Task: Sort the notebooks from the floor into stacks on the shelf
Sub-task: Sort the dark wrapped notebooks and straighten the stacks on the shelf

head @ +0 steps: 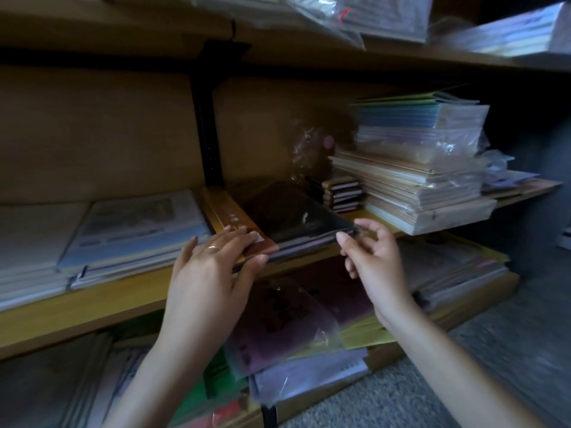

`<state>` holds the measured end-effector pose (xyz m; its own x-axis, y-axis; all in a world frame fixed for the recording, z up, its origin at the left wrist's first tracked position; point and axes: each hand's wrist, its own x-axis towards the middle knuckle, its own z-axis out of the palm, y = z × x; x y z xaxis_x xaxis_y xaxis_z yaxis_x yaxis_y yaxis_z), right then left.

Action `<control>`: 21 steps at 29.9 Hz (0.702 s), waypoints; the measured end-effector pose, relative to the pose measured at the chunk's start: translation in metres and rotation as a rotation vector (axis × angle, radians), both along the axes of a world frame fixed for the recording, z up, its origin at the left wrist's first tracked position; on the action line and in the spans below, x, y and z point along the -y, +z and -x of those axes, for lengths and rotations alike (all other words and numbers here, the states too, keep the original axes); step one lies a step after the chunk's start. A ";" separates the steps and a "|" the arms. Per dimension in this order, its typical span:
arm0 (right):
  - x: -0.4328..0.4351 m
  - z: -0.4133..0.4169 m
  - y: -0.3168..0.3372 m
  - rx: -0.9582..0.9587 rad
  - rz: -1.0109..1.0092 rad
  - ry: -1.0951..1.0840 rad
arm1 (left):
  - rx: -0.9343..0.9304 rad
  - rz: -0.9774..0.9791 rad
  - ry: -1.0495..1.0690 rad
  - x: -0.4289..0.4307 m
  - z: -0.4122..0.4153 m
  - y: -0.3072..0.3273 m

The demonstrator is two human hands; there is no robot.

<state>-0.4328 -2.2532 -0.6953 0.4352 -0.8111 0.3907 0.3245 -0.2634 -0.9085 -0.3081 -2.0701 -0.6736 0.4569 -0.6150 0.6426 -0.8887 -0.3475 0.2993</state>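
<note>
Left hand: the left hand (210,267) lies with its fingers spread flat on top of the dark notebooks (290,214) and its thumb against their front edge, pinching the near left corner; a ring (212,249) shows on one finger.
Right hand: the right hand (374,261) pinches the near right corner between thumb and forefinger, the other fingers loosely curled below.
Notebooks: a thin dark pile in shiny wrap with a brown band down its left side, flat on the shelf (123,291) – at 12 o'clock from both hands, its front edge overhanging the board.
At 9 o'clock of the pile: a flat stack of pale booklets (133,230), just beside it.
At 2 o'clock: a short stack of small black pads (343,194), then a tall stack of wrapped books (426,193).
Behind: a black upright bracket (205,128) against a brown back wall.
At 12 o'clock, higher: an upper shelf (309,47) with bagged items.
At 6 o'clock: a lower level crowded with purple sleeves (287,322) – blurred.
Floor: grey carpet (509,350) at 4 o'clock.
</note>
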 end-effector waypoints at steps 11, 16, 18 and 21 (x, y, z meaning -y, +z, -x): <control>0.000 -0.041 0.006 -0.525 0.828 -0.244 | -0.016 -0.020 0.046 0.037 -0.047 0.008; 0.006 -0.048 0.002 -0.748 0.872 -0.116 | -0.093 -0.033 0.033 0.048 -0.059 0.012; 0.008 -0.050 0.003 -0.777 0.861 -0.090 | -0.098 -0.026 0.025 0.050 -0.063 0.012; 0.007 -0.052 0.001 -0.785 0.854 -0.075 | -0.092 0.006 0.009 0.052 -0.069 0.010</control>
<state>-0.3807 -2.2603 -0.6940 0.7623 -0.4479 0.4673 -0.2911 -0.8820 -0.3705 -0.2395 -2.1219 -0.6636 0.5198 -0.6066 0.6016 -0.8541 -0.3533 0.3817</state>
